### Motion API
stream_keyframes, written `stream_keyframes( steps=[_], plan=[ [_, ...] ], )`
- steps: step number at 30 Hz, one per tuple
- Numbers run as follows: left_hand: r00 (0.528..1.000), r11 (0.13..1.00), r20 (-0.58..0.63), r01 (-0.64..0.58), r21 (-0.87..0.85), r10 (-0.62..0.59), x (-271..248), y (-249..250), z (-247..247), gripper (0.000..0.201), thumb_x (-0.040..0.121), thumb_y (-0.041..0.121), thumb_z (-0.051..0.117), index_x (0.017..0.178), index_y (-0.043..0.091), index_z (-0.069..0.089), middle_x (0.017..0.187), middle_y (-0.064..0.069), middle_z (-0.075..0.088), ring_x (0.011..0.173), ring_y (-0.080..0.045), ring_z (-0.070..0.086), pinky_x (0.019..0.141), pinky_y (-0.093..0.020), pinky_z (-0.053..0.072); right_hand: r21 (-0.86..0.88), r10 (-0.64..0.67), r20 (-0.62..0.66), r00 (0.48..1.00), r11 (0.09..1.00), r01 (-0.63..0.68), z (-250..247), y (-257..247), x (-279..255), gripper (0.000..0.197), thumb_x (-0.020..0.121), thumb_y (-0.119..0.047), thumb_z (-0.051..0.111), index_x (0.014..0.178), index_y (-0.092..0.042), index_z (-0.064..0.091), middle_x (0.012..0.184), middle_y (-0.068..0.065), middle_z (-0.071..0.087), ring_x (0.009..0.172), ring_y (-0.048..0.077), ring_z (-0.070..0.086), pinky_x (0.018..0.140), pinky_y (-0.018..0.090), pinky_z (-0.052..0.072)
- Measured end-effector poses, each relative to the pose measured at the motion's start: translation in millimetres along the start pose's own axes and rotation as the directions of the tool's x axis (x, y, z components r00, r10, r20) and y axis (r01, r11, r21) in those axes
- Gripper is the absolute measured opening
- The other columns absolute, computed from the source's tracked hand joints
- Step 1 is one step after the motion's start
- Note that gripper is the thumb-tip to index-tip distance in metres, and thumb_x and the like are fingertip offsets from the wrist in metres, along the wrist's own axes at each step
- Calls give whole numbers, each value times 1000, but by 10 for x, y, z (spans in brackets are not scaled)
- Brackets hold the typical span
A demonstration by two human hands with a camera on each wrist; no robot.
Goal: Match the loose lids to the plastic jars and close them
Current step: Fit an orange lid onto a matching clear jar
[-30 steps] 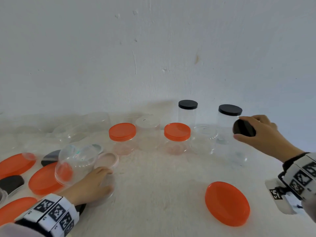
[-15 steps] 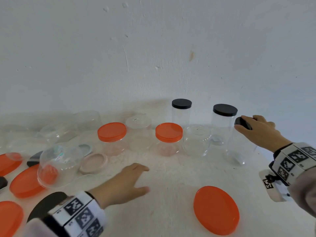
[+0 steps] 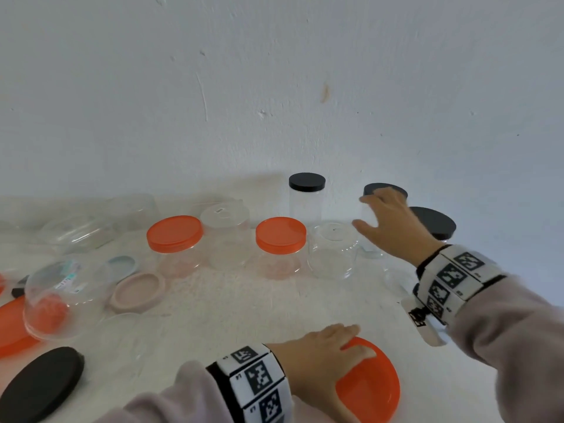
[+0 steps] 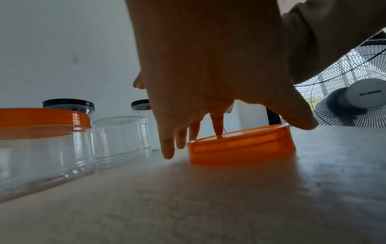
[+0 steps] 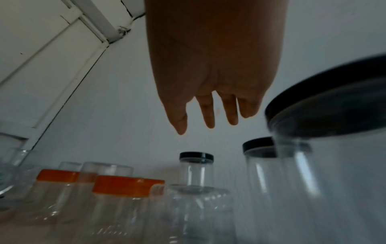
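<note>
Head view: left hand [image 3: 317, 358] lies spread, fingers straight, over the loose orange lid [image 3: 370, 384] on the table [image 3: 229, 303]; in the left wrist view its fingertips [image 4: 218, 132] touch the lid's upturned rim, thumb at the far edge, no closed grasp. Right hand [image 3: 393, 227] hovers empty, fingers extended and apart, with a black-lidded jar [image 3: 433, 222] just to its right, another [image 3: 383, 190] behind its fingers, and an inverted clear jar [image 3: 332, 250] below its thumb. Two orange-capped jars [image 3: 280, 245] stand further left of that hand.
</note>
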State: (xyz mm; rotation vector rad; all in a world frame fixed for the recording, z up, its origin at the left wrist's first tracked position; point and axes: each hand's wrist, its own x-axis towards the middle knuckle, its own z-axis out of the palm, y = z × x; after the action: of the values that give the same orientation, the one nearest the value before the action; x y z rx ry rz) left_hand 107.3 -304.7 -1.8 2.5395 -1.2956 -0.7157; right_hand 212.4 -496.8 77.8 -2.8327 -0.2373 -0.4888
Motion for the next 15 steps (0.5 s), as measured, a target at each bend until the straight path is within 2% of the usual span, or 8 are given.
stream_keyframes(
  steps=[4, 7, 12, 15],
  plan=[
    [1000, 1000, -2, 25, -19, -25, 21, 12, -36, 85, 83, 42, 72, 148, 32, 18, 155, 0, 15, 142, -26, 19, 113, -54, 25, -19, 22, 263, 964, 1000, -18, 275, -182, 149, 76, 90, -51, 56, 150, -16, 25, 154, 14, 20, 144, 26, 11, 112, 42, 23],
    [997, 996, -45, 63, -63, -66, -38, -36, -75, 86, 80, 43, 74, 145, 37, 18, 149, 1, 22, 137, -23, 26, 109, -54, 31, -71, 75, 405, 911, 996, -51, 397, -235, 233, 92, 82, -63, 59, 151, -20, 16, 152, 13, 23, 142, 29, 16, 110, 46, 25],
    [977, 973, -108, 165, -160, -183, -242, -195, -179, 96, 74, 53, 76, 144, 41, 13, 149, 9, 19, 137, -15, 22, 110, -52, 32, -101, 171, 438, 882, 985, -141, 484, -323, 309, 102, 77, -65, 65, 151, -25, 8, 145, 13, 30, 134, 35, 29, 105, 48, 30],
    [952, 955, -173, 215, -205, -252, -369, -315, -247, 101, 71, 57, 76, 146, 41, 12, 147, 11, 21, 136, -12, 25, 113, -46, 31, -86, 188, 434, 881, 982, -167, 474, -363, 301, 96, 78, -58, 68, 149, -21, 15, 142, 14, 32, 130, 35, 32, 100, 45, 34]
  ],
)
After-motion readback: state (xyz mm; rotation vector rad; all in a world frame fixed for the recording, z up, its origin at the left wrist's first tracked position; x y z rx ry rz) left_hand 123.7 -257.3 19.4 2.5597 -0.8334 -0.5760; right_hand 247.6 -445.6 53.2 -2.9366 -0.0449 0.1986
